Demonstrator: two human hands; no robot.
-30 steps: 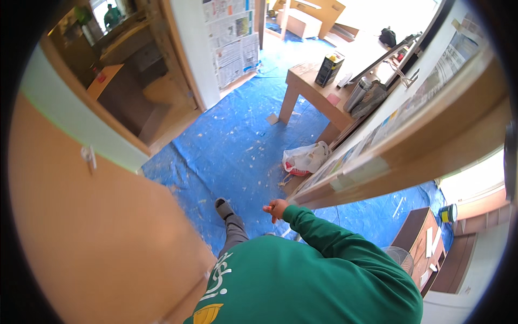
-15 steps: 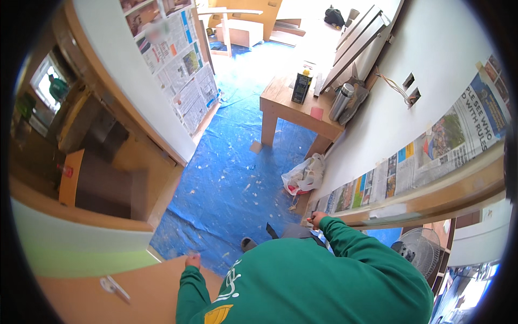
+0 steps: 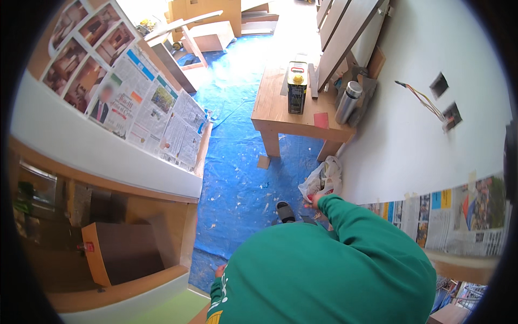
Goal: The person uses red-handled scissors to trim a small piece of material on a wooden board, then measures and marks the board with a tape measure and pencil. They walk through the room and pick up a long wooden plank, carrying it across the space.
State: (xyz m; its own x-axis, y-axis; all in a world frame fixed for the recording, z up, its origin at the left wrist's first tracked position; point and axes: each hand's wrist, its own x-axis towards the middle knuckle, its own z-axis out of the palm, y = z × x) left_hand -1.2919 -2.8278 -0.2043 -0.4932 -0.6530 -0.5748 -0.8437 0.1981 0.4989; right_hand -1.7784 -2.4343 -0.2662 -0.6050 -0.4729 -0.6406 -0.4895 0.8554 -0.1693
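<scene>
Down by the foot of the white wall, the right hand (image 3: 314, 202) reaches out from a green sleeve to a crumpled white plastic bag (image 3: 322, 180) that lies on the blue floor sheet (image 3: 237, 183), just beside the near leg of the low wooden desk (image 3: 280, 110). Only a little of that hand shows past the cuff, so I cannot tell how far its grip is open or whether it has hold of anything; it looks to be touching or almost touching the bag's near edge. The left hand (image 3: 220, 270) hangs low by the wooden ledge, mostly hidden by the green top, and its grip cannot be read either. A grey sandal (image 3: 284, 211) stands near the bag. On the desk sit a dark tin can (image 3: 296, 86) near the middle and a steel flask (image 3: 348, 101) by the right edge. To pick up such a limp bag well, I judge it best to gather its neck, lifting straight up so nothing spills.
</scene>
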